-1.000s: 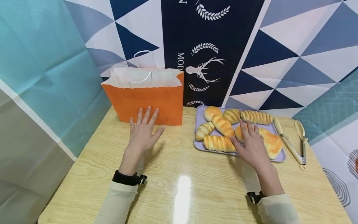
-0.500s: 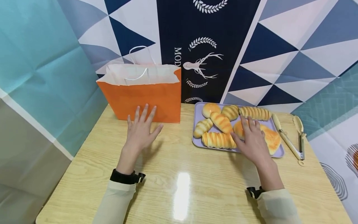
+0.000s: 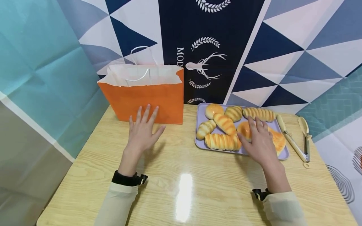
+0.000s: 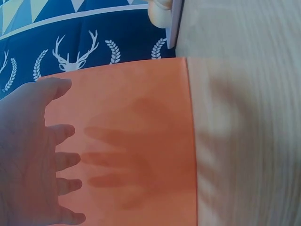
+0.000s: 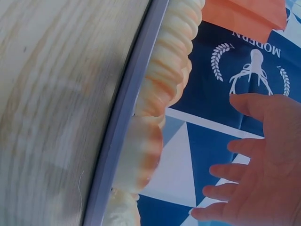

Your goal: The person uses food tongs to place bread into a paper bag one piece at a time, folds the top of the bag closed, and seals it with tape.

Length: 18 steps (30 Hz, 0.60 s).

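My left hand (image 3: 142,133) hovers with spread fingers before the orange paper bag (image 3: 147,100), casting a shadow on its front in the left wrist view. The bag stands upright, its white-lined mouth and white handles facing up. Over the right part of a lilac tray (image 3: 200,145) hangs my right hand (image 3: 260,144), fingers spread and holding nothing. Several breads lie on the tray, among them a round bun (image 3: 214,111), a ridged roll (image 3: 222,142) and a long ridged loaf (image 3: 259,114). A flat bread (image 3: 279,142) is partly hidden by the right hand.
Tongs (image 3: 297,145) with cream-coloured tips lie spread at the tray's right. The wooden table (image 3: 158,194) meets a patterned backdrop (image 3: 209,56) behind the bag and tray. A blue-green cloth (image 3: 45,62) hangs at the left.
The camera view has tilted slightly down. My right hand has shifted a little to the right over the tray. The left hand stays before the bag.
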{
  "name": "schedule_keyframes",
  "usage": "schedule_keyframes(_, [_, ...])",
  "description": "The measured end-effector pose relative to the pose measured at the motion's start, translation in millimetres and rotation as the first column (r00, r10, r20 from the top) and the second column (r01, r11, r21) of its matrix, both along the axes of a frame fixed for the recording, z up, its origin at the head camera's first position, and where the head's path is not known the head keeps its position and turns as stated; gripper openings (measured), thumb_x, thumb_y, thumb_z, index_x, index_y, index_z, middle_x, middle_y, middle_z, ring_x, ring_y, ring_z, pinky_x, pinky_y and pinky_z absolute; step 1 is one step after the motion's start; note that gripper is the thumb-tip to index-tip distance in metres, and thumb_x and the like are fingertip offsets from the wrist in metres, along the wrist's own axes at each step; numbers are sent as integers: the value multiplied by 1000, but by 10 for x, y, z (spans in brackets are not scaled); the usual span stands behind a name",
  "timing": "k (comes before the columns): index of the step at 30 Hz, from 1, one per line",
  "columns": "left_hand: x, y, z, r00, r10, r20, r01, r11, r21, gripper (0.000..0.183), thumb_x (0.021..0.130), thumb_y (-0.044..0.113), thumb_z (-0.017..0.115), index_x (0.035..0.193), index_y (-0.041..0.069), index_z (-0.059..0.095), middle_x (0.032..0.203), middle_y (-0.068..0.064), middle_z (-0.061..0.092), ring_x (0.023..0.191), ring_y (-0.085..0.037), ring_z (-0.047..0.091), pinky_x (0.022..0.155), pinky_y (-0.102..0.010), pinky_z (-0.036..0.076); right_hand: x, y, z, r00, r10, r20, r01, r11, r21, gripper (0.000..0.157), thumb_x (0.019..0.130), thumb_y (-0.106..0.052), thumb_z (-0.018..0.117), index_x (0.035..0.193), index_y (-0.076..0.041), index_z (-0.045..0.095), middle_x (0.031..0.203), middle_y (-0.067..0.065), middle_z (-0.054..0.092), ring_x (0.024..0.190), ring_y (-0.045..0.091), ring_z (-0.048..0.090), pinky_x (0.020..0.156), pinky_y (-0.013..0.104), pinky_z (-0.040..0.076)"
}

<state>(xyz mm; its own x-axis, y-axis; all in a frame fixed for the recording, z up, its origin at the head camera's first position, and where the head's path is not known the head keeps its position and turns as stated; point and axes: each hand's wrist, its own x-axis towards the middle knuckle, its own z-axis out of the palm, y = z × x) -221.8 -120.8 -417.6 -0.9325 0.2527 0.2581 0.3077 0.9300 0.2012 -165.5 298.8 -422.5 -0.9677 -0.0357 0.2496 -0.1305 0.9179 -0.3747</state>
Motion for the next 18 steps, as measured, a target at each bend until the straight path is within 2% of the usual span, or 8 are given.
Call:
schedule_keyframes(4, [-7,-8,36,1000,17,-8,-17,1000,-9,81,94,71,33,160,30,10,166,-6,3,147,-34,-6,109,-74,8,-9,-30,-5,1000,13,-1,-13,1000,-2,82,98,-45,55,159,-7,16,157,35,12,141,53,-1,96,84,13])
schedule_keyframes(11, [7,-58,136,999,24,-36,-24,1000,14,82,93,71,37,160,33,9,166,-6,8,147,-33,-1,111,-71,15,-73,-222,24,998,47,-40,-47,999,-4,82,96,-44,58,159,-7,19,156,35,18,141,52,4,98,82,16])
schedule_keyframes(18, [42,-106,275,988,-5,-153,13,999,52,81,91,72,37,159,34,16,163,-8,20,146,-34,12,110,-66,25,-216,-526,130,989,111,-93,-110,994,14,79,96,-40,60,157,-6,25,156,33,23,141,51,9,102,78,17])
